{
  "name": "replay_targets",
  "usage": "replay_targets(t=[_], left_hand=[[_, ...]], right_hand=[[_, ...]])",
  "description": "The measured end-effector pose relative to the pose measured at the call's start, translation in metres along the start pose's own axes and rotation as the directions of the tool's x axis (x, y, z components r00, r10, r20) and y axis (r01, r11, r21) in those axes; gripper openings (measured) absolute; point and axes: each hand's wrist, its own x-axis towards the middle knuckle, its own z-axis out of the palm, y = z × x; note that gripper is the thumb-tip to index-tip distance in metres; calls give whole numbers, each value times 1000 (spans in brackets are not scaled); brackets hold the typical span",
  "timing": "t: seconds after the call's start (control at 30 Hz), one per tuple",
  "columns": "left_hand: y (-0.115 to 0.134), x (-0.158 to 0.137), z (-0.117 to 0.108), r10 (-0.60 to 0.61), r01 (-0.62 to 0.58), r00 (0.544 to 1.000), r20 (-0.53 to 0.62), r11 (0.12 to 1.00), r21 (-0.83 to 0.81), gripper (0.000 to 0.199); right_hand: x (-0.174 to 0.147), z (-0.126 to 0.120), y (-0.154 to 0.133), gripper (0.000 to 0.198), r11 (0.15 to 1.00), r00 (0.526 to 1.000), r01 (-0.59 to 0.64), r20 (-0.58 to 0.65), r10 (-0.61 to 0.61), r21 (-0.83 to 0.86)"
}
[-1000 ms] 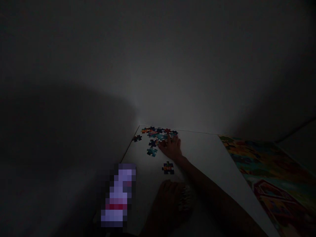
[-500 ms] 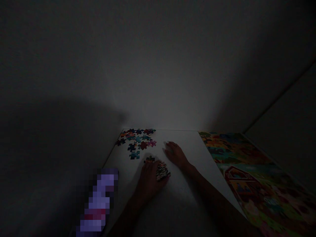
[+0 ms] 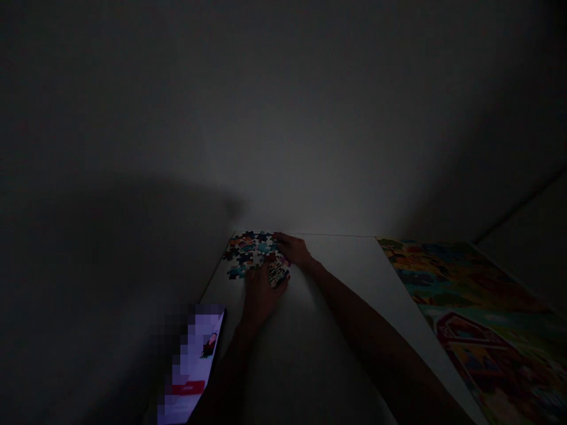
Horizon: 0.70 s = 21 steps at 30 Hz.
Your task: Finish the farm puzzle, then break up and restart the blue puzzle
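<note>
My left hand (image 3: 260, 293) is closed round a stack of jigsaw puzzle pieces (image 3: 277, 275), whose edges show between thumb and fingers. It rests low over the white table, just in front of a spread of loose puzzle pieces (image 3: 245, 258) at the far left corner. My right hand (image 3: 295, 248) reaches to the right side of that spread. Its fingers are stretched out and apart, with the tips at the outermost pieces. Dim light hides exactly which pieces the fingertips touch.
A lit, partly blurred screen (image 3: 195, 360) stands by the table's left edge. On the right lie colourful picture sheets (image 3: 460, 330), one with a red barn. The white table (image 3: 341, 260) meets a plain wall (image 3: 301, 147) at the back.
My left hand has moved away from me with the stack, up to the spread pieces. My right hand has moved left to the spread's edge. The view has shifted slightly left.
</note>
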Motion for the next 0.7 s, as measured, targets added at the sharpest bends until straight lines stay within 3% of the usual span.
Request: replay_targets(t=[0.07,0.17,0.33,0.4,0.47,0.57,0.63,0.7], left_hand=[[6,-4,2,22,-22,999,27,1000,10,51],[27,-17,5,76,-71,985,152,997,-44,52],[87,-25,16,174,-132,934,312,980,-150,51],[109,-16,23,168,-125,926,339,981,-146,49],[122,-3,31,122,-91,931,344,990,-106,52],[123,19,39,71,-55,940,334,997,-55,60],[114,28,41,116,-102,940,322,993,-59,48],[102,29,42,178,-166,932,315,984,-67,39]], right_hand=[[-9,0,9,44,982,1000,10,-25,-6,189],[-44,-11,30,51,862,983,-36,-137,122,506],[-137,-45,65,61,722,935,-116,-170,310,682],[-167,-57,72,63,749,880,-151,-258,399,646],[-186,-64,73,66,835,850,-157,-359,387,528],[-194,-61,63,71,976,914,-36,-387,119,214],[-191,-54,56,74,999,945,52,-323,-45,14],[-182,-48,54,75,992,957,54,-276,-84,-113]])
